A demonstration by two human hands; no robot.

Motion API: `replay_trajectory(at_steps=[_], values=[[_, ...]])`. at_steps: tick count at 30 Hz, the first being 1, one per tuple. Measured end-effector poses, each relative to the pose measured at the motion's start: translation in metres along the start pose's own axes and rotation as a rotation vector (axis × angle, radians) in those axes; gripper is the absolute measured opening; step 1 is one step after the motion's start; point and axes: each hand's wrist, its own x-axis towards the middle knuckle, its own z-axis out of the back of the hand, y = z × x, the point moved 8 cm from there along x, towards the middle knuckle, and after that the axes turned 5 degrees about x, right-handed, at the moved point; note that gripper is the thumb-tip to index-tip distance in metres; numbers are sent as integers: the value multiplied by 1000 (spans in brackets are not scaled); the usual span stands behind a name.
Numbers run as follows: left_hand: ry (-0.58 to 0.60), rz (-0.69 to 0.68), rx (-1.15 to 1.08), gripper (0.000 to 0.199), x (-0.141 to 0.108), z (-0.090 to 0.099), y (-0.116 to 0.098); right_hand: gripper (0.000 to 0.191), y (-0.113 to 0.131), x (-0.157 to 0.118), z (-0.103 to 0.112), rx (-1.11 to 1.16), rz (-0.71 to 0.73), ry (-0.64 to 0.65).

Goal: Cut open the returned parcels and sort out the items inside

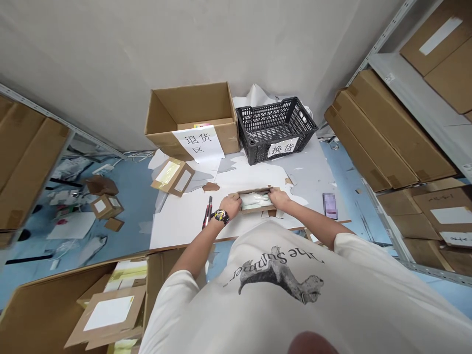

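An opened small cardboard box (pixel 254 211) lies at the near edge of the white table, with something pale in clear plastic wrapping (pixel 256 198) inside. My left hand (pixel 231 204), wearing a patterned watch on the wrist, grips the box's left end. At the right end, my right hand (pixel 279 197) is closed on the cardboard. Fingertips of both hands are partly hidden by the box walls. Left of my left hand are a red and black box cutter (pixel 208 211) and a taped small carton (pixel 173 177).
A large open carton (pixel 191 105) with a paper sign and a black plastic crate (pixel 276 123) stand along the back. A phone (pixel 330 205) lies at the right. Shelves of cartons (pixel 387 128) flank the right side; a big box of parcels (pixel 110 309) is lower left.
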Motion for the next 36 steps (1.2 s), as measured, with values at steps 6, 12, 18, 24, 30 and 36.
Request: replay_trajectory(at_steps=[6, 12, 18, 24, 30, 36], values=[[175, -17, -31, 16, 33, -30, -31, 35, 20, 15, -20, -28, 59, -1], [75, -82, -91, 55, 45, -22, -30, 30, 26, 32, -22, -11, 27, 9], [48, 40, -108, 51, 49, -33, -21, 21, 16, 39, -20, 6, 35, 31], [103, 83, -42, 35, 65, -40, -20, 16, 14, 42, -25, -26, 26, 49], [144, 48, -19, 54, 71, -38, -16, 25, 14, 47, -24, -41, 25, 89], [154, 24, -48, 59, 66, -33, -9, 33, 9, 26, -10, 16, 103, -15]])
